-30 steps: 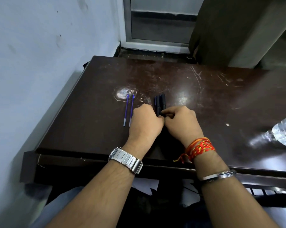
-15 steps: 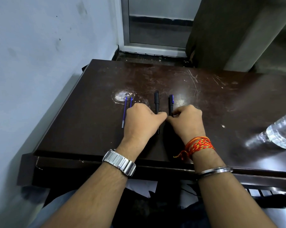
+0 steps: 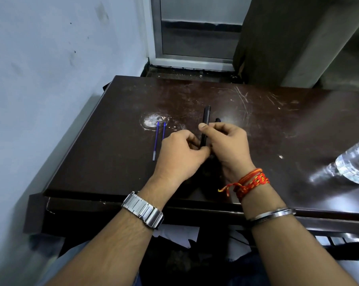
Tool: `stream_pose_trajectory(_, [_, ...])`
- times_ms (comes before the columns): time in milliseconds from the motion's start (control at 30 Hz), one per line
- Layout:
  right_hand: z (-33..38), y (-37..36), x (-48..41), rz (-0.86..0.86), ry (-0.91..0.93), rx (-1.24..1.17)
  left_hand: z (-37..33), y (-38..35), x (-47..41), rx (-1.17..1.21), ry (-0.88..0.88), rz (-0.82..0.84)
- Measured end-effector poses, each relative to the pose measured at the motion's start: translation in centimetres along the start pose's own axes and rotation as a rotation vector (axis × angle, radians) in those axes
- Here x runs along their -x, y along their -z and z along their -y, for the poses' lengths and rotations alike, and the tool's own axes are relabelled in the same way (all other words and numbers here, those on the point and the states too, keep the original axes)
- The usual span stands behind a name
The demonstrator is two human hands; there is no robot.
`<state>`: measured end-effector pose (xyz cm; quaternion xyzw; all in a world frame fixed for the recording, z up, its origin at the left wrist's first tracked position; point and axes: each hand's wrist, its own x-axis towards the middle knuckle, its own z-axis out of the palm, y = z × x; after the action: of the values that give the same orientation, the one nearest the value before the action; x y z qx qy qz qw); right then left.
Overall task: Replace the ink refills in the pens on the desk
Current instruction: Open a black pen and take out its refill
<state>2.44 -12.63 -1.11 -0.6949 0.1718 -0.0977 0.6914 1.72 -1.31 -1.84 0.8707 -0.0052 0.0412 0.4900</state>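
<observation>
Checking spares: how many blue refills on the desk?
2. Left refill lies on the desk beside the left hand; right refill alongside it, near end hidden behind that hand.

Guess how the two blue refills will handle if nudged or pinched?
The blue refills look thin and round: probably very light, apt to roll on the glossy desk. Likely slightly bendy. Lying flat, they may be fiddly to pinch.
</observation>
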Motion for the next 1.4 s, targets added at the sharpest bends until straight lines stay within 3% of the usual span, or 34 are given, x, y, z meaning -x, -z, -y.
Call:
stream_pose_trajectory(200, [0.0, -1.0, 0.7, 0.147, -0.167, -0.138, -1.0, -0.7, 0.1, 0.610, 0.312, 0.084])
stream_pose_trajectory(300, [-0.4, -1.3, 0.7, 0.177, -0.131, -0.162, -1.0, -0.6, 0.2, 0.539, 0.328, 0.060])
stream_pose_trajectory(533, [-0.2, -1.4, 0.4, 0.209, -0.079, -0.106, -1.2, -1.2, 1.3, 0.311, 0.156, 0.043])
stream_pose_trajectory(767, [0.4, -1.6, 0.3, 0.121, -0.064, -0.151, -2.5, -1.5, 1.7, 0.637, 0.270, 0.095])
stream_pose_trajectory(900, [1.1, -1.1, -0.2, 0.064, -0.028, -0.258, -2.1, -1.4, 1.8, 0.521, 0.238, 0.142])
stream_pose_trajectory(967, [1.2, 0.0, -0.9, -0.032, 0.029, -0.141, -1.7, -1.3, 1.7, 0.501, 0.345, 0.138])
stream_pose_trajectory(1033, [0.8, 1.6, -2.0, -0.105, 0.092, 0.171, -1.4, -1.0, 1.6, 0.566, 0.445, 0.118])
stream_pose_trajectory(1133, [0.1, 3.8, -3.0, -0.137, 0.047, 0.526, -1.1, -0.9, 1.5, 0.567, 0.403, 0.116])
stream_pose_trajectory(1267, [-0.3, 4.4, -3.2, -0.263, 0.049, 0.668, -0.9, -1.0, 1.5, 0.588, 0.369, 0.082])
stream_pose_trajectory(1400, [-0.7, 4.0, -3.2, -0.249, 0.039, 0.704, -0.4, -1.0, 1.5, 0.507, 0.307, 0.046])
